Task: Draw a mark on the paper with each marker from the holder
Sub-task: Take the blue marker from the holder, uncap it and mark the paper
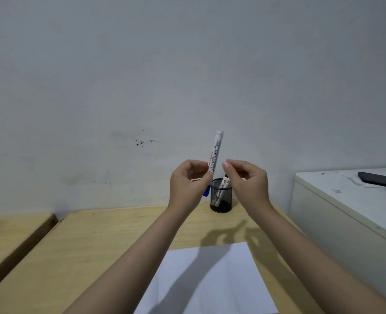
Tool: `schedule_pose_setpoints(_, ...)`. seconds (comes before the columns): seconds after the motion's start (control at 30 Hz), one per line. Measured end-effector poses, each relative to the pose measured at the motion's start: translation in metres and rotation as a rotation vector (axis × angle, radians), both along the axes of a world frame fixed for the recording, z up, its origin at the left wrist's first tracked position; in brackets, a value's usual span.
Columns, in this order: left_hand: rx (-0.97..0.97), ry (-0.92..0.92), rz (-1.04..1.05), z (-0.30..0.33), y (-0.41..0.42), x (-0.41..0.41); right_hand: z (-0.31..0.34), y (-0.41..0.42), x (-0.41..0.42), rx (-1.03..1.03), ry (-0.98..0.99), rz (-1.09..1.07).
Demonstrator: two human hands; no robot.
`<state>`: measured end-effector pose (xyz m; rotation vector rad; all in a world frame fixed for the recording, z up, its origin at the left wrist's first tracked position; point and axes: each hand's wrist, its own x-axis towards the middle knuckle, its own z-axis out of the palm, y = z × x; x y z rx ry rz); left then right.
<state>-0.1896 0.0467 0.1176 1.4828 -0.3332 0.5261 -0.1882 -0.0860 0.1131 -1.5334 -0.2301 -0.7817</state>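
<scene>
Landmark: black mesh holder point(221, 198), upright at the far edge of the wooden desk point(110, 236), close to the wall.
Second desk point(13, 232): well left of the holder, a gap between it and the main desk.
Left hand point(187, 184): raised just left of the holder, above desk level; fingers closed around the lower barrel of a marker.
Held marker point(215, 152): white barrel, nearly upright, tilted slightly right; blue cap end pokes out below the hand, left of the holder's rim.
Holder contents: one white marker point(221, 189) leaning inside; count beyond that unclear.
Right hand point(247, 180): raised just right of the holder; thumb and fingers curled, narrowly parted, holding nothing, close to the held marker without touching.
Paper point(212, 279): white sheet flat on the desk, nearer the person than the holder; arm shadows across it, no marks visible.
White cabinet point(346, 214): far right of the holder; a dark flat object point(381, 180) on top.
</scene>
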Motion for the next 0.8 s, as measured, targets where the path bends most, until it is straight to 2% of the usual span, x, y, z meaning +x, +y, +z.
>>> schedule_pose_setpoints(0.2, 0.123, -0.033, 0.04, -0.004, 0.008, -0.014, 0.011, 0.02, -0.004, 0.003, 0.082, 0.084)
schedule_pose_setpoints(0.4, 0.214, 0.066, 0.149, -0.011, 0.022, -0.021, 0.014, 0.022, -0.004, 0.091, 0.066, 0.073)
schedule_pose_setpoints(0.5, 0.241, 0.014, 0.164, -0.012, 0.023, -0.024, 0.015, 0.025, -0.005, 0.098, 0.104, 0.151)
schedule_pose_setpoints(0.63, 0.334, -0.089, 0.2, -0.013, 0.027, -0.025, 0.01, 0.026, -0.001, -0.051, 0.204, 0.245)
schedule_pose_setpoints(0.8, 0.409, -0.18, 0.239, -0.013, 0.033, -0.023, 0.007, 0.029, 0.0, 0.006, 0.204, 0.273)
